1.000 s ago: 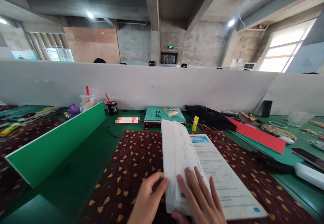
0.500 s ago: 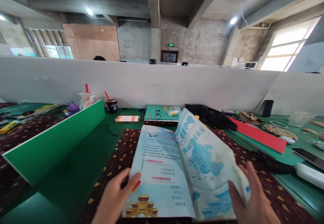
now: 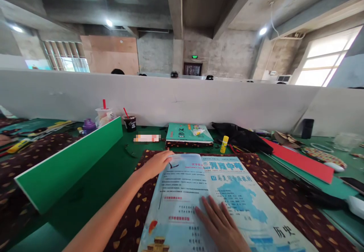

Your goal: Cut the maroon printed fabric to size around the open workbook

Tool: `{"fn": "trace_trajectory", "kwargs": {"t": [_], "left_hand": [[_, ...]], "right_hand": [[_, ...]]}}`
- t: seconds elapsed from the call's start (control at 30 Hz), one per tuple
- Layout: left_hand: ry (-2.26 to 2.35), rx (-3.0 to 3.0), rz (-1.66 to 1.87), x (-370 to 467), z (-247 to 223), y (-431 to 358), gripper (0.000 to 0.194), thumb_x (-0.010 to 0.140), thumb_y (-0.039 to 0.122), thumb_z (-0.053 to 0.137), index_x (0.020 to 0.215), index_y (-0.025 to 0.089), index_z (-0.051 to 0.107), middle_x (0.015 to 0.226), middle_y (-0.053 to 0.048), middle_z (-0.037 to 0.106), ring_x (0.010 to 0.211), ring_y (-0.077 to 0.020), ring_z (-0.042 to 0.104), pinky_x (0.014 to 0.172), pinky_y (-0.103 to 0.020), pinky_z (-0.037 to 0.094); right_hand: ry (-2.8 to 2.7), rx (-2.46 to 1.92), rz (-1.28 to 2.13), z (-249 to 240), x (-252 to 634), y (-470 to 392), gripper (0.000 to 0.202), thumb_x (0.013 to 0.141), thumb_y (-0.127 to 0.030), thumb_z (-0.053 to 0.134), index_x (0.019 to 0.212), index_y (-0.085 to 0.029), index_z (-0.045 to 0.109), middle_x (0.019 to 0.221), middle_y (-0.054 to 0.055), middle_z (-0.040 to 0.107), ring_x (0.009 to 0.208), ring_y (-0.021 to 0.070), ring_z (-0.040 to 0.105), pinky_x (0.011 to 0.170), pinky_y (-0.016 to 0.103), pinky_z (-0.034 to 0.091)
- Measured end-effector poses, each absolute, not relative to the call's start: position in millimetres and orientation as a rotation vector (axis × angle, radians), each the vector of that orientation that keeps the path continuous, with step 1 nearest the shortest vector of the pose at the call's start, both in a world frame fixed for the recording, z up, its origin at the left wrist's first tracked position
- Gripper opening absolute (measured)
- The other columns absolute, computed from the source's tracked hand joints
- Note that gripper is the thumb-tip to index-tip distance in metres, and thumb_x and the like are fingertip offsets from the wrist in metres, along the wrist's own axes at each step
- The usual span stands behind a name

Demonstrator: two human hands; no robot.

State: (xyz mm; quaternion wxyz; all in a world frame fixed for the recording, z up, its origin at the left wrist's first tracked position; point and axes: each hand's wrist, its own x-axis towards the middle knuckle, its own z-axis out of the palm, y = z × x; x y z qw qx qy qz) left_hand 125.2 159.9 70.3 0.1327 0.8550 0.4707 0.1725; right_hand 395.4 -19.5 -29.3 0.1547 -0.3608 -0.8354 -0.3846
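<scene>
On patterned cloth (image 3: 287,191), both flat hands press an open book (image 3: 227,202).

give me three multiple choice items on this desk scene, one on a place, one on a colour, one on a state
1. Where is the left hand?
A. on the far left corner of the open booklet
B. on the glue stick
C. on the red sheet

2. What colour is the cap end of the glue stick?
A. blue
B. yellow
C. black

3. How does the booklet lie under the right hand?
A. shut
B. rolled up
C. spread open and pressed flat

Answers:
1 A, the fingers rest at the page's top left corner.
2 B, the stick standing beyond the booklet is yellow.
3 C, both pages face up, with the palm flat near the centre fold.
</scene>
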Motion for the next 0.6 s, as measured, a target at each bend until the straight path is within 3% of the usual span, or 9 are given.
{"fn": "trace_trajectory", "kwargs": {"t": [0.13,0.3,0.43,0.5,0.6], "left_hand": [[1.354,2.478,0.443,133,27,199,0.049,0.100,0.047,0.046,0.140,0.019,0.050,0.151,-0.013,0.047,0.138,-0.0289,0.045,0.116,-0.056,0.031],[1.397,2.505,0.395,121,4,206,0.053,0.098,0.050,0.048,0.143,0.022,0.047,0.158,-0.012,0.037,0.146,-0.0315,0.032,0.120,-0.062,0.019],[1.406,2.529,0.368,118,2,208,0.057,0.099,0.053,0.045,0.146,0.021,0.044,0.159,-0.012,0.035,0.148,-0.0310,0.030,0.120,-0.061,0.018],[1.415,2.537,0.358,118,1,209,0.058,0.099,0.054,0.043,0.146,0.021,0.043,0.159,-0.012,0.035,0.148,-0.0306,0.030,0.121,-0.060,0.018],[1.441,2.538,0.345,119,0,208,0.057,0.100,0.054,0.042,0.146,0.021,0.043,0.159,-0.012,0.035,0.147,-0.0304,0.030,0.120,-0.060,0.019]], "right_hand": [[-2.321,-1.042,-1.085,-44,392,-22,0.050,0.094,-0.047,0.055,0.141,-0.030,0.054,0.134,0.003,0.065,0.115,0.0252,0.067,0.086,0.035,0.060],[-2.392,-1.125,-0.474,-16,441,-16,0.060,0.096,-0.053,0.050,0.150,-0.028,0.043,0.143,0.003,0.058,0.124,0.0188,0.061,0.092,0.029,0.057],[-1.969,-1.865,-0.092,11,530,41,0.051,0.101,-0.046,0.033,0.140,-0.023,0.057,0.148,0.008,0.053,0.137,0.0236,0.048,0.113,0.043,0.041],[-1.896,-2.000,-0.077,12,566,74,0.055,0.099,-0.046,0.031,0.140,-0.019,0.057,0.150,0.014,0.050,0.141,0.0301,0.042,0.113,0.051,0.038],[-1.884,-2.114,-0.038,-2,596,107,0.055,0.097,-0.049,0.032,0.138,-0.025,0.059,0.149,0.014,0.051,0.142,0.0342,0.040,0.112,0.060,0.035]]}}
